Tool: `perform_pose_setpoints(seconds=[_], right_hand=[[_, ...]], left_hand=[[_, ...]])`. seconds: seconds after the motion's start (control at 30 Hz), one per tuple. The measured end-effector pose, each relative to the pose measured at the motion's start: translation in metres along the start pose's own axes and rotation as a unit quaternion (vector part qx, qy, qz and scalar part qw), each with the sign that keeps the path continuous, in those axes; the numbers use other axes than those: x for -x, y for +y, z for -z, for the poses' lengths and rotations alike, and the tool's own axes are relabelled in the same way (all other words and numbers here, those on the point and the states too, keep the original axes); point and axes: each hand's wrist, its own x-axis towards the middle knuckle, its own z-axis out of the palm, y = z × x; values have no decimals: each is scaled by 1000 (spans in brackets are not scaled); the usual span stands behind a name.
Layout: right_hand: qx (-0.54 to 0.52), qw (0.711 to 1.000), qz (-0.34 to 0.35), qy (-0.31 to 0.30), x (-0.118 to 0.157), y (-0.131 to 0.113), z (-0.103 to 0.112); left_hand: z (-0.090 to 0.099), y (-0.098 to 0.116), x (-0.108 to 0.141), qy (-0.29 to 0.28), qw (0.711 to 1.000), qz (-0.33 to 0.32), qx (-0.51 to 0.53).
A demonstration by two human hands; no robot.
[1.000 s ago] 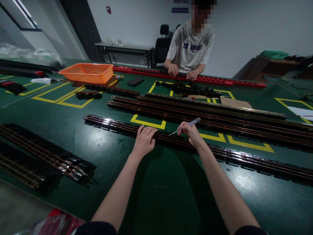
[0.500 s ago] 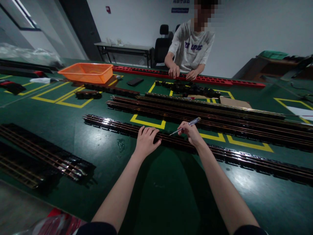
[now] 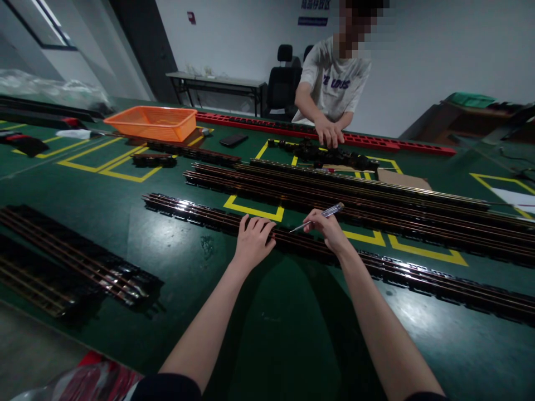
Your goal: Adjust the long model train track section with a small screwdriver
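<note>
A long black rail with copper-coloured strips along it lies across the table. My left hand rests on its middle, fingers spread over the strips and bent round it, thumb at the near side. Just to the right, my right hand pinches a thin screwdriver with a see-through handle. Its slim metal shaft slants down to the left, and the tip meets the rail close to my left fingertips. Whether a screw sits under the tip is too small to tell.
Several similar rails lie beyond, and more black rails at the left. An orange basket, a phone and a long red frame are farther back. Across the table, a co-worker's hand is over a dark cable bundle.
The co-worker's hands have come nearer to each other, over the dark bundle. My hands and the screwdriver keep nearly the same place on the rail; the view has shifted slightly.
</note>
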Motion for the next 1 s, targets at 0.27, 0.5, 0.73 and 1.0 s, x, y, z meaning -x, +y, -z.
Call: perform_pose_setpoints(seconds=[0.27, 0.5, 0.73, 1.0], right_hand=[[0, 1000, 1, -11, -1, -1, 2], [9, 1000, -2, -10, -2, -1, 5], [19, 1000, 1, -6, -2, 0, 10], [12, 1000, 5, 3, -5, 5, 16]], left_hand=[[-1, -1, 0, 4, 1000, -7, -16], [1, 1, 0, -3, 1000, -8, -17], [2, 3, -3, -4, 1000, -4, -19], [1, 2, -3, -4, 1000, 4, -12]])
